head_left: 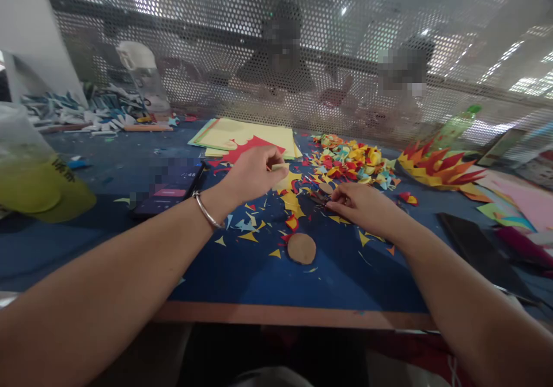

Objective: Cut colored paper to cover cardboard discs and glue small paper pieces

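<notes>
While the left hand (253, 171) pinches pale paper (280, 167), can't tell if the right hand (365, 205) grips anything; brown disc (301, 249)'s at the right hand's eight o'clock.

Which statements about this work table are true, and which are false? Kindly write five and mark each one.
1. The left hand pinches a small pale piece. True.
2. The bracelet is on the right wrist. False: the bracelet is on the left wrist.
3. A round brown disc lies on the blue table. True.
4. The right hand grips the green-capped bottle. False: the bottle stands farther back, apart from the right hand.
5. The heaped paper pieces are all blue. False: the heaped paper pieces include red and yellow.
</notes>
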Available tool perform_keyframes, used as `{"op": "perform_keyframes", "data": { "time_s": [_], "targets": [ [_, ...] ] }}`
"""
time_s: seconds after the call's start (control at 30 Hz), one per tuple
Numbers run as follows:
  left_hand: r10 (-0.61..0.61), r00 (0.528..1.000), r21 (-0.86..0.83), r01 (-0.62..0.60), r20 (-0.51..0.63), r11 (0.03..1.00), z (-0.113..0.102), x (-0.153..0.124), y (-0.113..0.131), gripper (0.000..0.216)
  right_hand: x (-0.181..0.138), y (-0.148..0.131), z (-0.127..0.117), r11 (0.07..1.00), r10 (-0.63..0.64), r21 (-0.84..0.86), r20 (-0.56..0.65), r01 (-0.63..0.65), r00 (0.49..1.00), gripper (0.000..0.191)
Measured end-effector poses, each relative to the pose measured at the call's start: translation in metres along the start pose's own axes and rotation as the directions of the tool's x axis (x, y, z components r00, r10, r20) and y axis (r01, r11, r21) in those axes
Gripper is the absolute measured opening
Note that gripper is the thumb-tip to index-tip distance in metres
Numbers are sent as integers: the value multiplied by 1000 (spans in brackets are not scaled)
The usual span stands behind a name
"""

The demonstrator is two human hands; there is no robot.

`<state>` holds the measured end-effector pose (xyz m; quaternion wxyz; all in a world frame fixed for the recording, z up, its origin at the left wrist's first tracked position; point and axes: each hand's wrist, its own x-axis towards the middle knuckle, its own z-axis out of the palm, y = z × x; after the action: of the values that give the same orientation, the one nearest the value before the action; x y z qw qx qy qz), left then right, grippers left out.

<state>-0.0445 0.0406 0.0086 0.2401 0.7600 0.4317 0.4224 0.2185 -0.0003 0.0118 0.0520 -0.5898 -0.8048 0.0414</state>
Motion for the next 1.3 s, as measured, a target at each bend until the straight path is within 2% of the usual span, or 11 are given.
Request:
{"op": "perform_keyframes", "data": {
  "time_s": [0.17,0.33,0.47,0.57,0.63,0.73,0.87,1.0,1.17,1.23,1.3],
  "targets": [
    [2,999,-121,1,32,993,9,-4,3,12,-3,-4,3,990,-69,-123,-20,66,997,21],
    [-191,977,-339,212,93,917,17,-9,12,14,-4,-9,2,976,-87,-206,-94,66,992,21],
    [-303,936,-506,350,176,788,23,-12,21,16,-3,-7,3,997,-6,74,-235,24,972,21],
    [-316,910,-595,415,270,688,28,-14,26,16,-4,-9,5,943,75,331,-318,36,945,25],
    [-307,896,-636,445,322,631,31,-15,29,16,-4,-14,6,897,92,437,-333,68,938,24],
    [-283,890,-694,456,358,557,35,-16,33,18,-6,-23,8,811,85,577,-276,94,958,18],
    [-296,901,-735,431,317,523,39,-17,35,19,-9,-31,10,718,42,684,-231,132,972,15],
    [-255,929,-756,367,268,542,40,-17,34,21,-11,-37,13,495,28,864,-125,94,992,18],
    [-188,952,-784,305,241,540,42,-19,35,22,-13,-44,14,219,126,975,-65,37,990,33],
    [-207,947,-789,318,244,526,43,-21,37,21,-14,-44,13,146,145,989,-31,10,989,36],
    [-233,941,-793,335,247,509,42,-22,39,20,-14,-43,12,133,154,991,-15,-6,988,38]
  ]
}}
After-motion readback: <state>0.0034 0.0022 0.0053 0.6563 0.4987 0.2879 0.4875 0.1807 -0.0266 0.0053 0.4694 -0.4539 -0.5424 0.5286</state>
